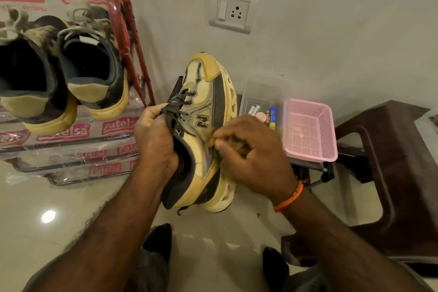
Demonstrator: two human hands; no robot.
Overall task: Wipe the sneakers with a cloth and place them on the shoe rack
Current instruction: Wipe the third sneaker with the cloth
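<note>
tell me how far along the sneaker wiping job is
Done, it seems: two sneakers already sit side by side on the shoe rack, heels toward the camera. In hand: the left hand grips a third, yellow sneaker at its opening while the right hand rubs a bunched cloth against its side. Left: finish this wipe and rack it. No fourth sneaker is in view.

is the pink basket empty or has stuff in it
Empty: the pink basket shows only its bare perforated bottom and walls.
</note>
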